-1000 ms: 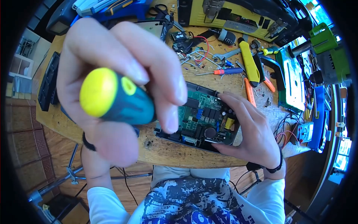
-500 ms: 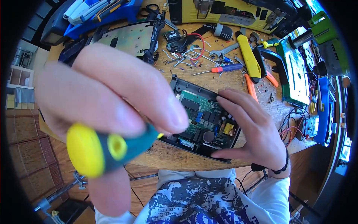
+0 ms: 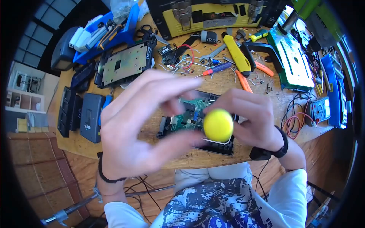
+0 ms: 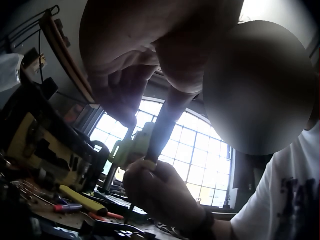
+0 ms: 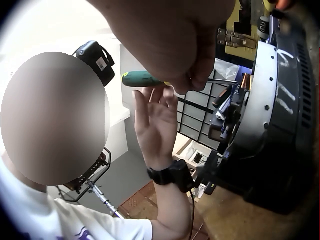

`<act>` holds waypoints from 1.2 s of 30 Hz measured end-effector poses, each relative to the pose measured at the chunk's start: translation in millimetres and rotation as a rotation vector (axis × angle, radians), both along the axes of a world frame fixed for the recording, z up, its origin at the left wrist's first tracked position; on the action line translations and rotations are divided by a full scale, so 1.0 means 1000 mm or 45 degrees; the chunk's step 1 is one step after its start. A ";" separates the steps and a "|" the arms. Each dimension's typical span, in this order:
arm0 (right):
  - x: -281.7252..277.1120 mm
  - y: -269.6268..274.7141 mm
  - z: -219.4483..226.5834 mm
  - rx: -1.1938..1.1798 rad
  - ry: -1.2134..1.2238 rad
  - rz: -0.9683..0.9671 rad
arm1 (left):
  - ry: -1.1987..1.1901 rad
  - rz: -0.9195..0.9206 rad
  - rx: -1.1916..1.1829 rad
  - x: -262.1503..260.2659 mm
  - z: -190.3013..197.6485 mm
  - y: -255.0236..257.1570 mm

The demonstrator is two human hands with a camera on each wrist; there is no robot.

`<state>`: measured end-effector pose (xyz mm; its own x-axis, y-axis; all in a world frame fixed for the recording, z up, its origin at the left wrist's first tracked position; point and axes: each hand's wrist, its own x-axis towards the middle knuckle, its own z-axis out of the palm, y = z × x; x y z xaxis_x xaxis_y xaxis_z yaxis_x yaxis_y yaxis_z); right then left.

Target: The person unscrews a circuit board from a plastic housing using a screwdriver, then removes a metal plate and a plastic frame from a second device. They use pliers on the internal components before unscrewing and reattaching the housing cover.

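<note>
A screwdriver with a green handle (image 5: 142,78) and a yellow end (image 3: 218,125) stands over the device in the head view. My right hand (image 3: 253,117) pinches it near the collar, where handle meets shaft; the right wrist view shows the metal shaft passing beyond the fingers. My left hand (image 3: 135,131), blurred, is beside the handle with its fingers and thumb spread apart, holding nothing. Below both hands lies an open black housing (image 3: 209,95) with a green circuit board (image 3: 188,106) inside. The handle and hands hide part of the board, and the screwdriver's tip is hidden in the head view.
Behind the housing lie a purple-and-red screwdriver (image 3: 217,69), a yellow-handled tool (image 3: 236,53), orange-handled pliers (image 3: 243,81) and scattered wires. A yellow-black toolbox (image 3: 213,17) stands at the back. A metal-plated unit (image 3: 127,64) is on the left, a multimeter (image 3: 320,110) on the right.
The screwdriver has passed from my left hand to my right and now stands over the board. My left fingers have spread off it; my right hand has left the housing's edge.
</note>
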<state>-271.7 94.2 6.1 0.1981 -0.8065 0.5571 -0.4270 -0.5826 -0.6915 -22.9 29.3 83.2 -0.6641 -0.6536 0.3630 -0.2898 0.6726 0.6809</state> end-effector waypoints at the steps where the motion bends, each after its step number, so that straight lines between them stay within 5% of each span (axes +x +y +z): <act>1: -0.001 -0.001 -0.001 -0.011 -0.017 -0.029 | -0.254 0.000 -0.048 0.011 -0.001 -0.005; 8: 0.002 -0.001 -0.013 0.042 -0.115 -0.023 | -0.687 -0.454 -0.109 0.007 -0.026 -0.024; 15: 0.000 -0.002 -0.016 0.097 -0.166 -0.011 | -0.882 -0.613 -0.115 -0.003 -0.021 -0.034; 17: -0.002 -0.002 -0.013 0.117 -0.105 0.130 | -0.492 -0.246 -0.083 -0.005 -0.011 -0.023; 19: 0.000 -0.002 -0.017 0.109 -0.099 0.167 | -0.366 -0.231 0.040 -0.010 0.003 -0.016; 21: 0.005 -0.003 -0.021 -0.028 -0.145 0.275 | 0.189 -0.315 0.402 -0.018 0.006 0.003; 26: 0.004 -0.003 -0.013 0.085 -0.043 0.347 | -0.112 -0.518 0.000 -0.005 0.007 -0.014; 29: 0.012 -0.008 0.002 0.310 -0.213 0.378 | -0.152 -0.565 0.037 0.012 0.015 -0.034; 36: 0.034 -0.040 -0.004 0.267 0.059 0.500 | 0.021 -0.525 0.138 0.025 -0.010 -0.055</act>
<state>-237.9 54.2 1.8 0.5324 -0.7599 0.3730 -0.2348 -0.5559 -0.7974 1.8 -25.6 73.2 -0.8726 -0.3693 0.3195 0.0000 0.6543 0.7562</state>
